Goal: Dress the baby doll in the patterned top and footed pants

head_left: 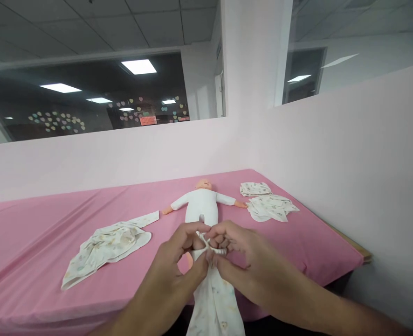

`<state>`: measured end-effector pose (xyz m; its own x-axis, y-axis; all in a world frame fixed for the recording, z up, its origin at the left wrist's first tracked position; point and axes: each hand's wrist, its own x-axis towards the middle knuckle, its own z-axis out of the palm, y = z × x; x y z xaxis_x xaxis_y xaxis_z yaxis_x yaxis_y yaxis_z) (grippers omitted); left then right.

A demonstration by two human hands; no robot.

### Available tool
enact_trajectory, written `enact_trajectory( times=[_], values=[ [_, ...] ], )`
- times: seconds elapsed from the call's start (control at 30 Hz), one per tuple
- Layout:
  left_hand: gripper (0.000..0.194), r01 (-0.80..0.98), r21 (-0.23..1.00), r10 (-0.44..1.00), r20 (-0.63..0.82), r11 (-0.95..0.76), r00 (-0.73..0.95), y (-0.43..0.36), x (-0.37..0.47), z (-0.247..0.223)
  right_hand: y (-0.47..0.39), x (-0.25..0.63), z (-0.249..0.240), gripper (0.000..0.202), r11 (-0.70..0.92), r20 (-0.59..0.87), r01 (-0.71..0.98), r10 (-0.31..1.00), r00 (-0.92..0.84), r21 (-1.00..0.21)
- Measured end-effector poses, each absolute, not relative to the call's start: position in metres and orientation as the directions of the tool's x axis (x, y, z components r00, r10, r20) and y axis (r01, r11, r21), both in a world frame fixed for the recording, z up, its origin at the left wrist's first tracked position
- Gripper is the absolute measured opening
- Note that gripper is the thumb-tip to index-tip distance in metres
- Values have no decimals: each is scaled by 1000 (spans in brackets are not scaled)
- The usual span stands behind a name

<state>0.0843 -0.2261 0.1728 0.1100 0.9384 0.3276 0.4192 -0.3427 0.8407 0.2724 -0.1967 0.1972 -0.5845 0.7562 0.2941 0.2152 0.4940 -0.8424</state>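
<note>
Both hands are closed on a pair of white printed baby pants (216, 301) in front of me. My left hand (176, 263) pinches the gathered top edge from the left. From the right, my right hand (250, 261) pinches the same bunched edge, its fingertips close to the left ones. The rest of the cloth hangs down past the table's front edge. Just beyond my hands a baby doll (202, 203) in a white body lies on its back, arms spread. My hands and the pants hide its lower legs.
A printed baby top (108, 245) lies crumpled at the left on the pink table cover (52, 219). To the right of the doll are a folded printed cloth (255, 188) and another printed garment (272, 207). White walls (349, 177) border the back and right.
</note>
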Motion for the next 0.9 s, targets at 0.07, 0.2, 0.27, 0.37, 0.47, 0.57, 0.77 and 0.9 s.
enact_trajectory(
  times=[0.07,0.2,0.27,0.37,0.47,0.57,0.77,0.9],
  values=[
    [38,478,818,941,332,-320,61,-228,87,164,-197,271,190,16,481,289,213,766,-574,-851],
    [37,560,743,925,357,-366,132,-234,93,164,-190,270,177,39,480,278,256,783,-557,-839],
    [34,540,714,893,395,-447,216,-236,96,168,-184,270,174,41,524,322,268,775,-544,-809],
    [35,484,705,838,531,-518,124,-237,96,164,-175,273,178,37,612,408,280,738,-538,-740],
    [58,395,791,764,586,-468,-269,-237,97,139,-171,279,189,37,596,424,303,771,-476,-744],
    [83,148,912,841,409,-382,-353,-232,112,102,-173,282,201,34,582,458,267,791,-406,-768],
    [87,-344,932,992,128,-114,17,-225,161,60,-178,268,220,30,648,581,163,748,-321,-744],
    [63,-352,936,996,5,27,89,-233,156,55,-159,266,220,34,669,636,172,741,-213,-723]
  ],
)
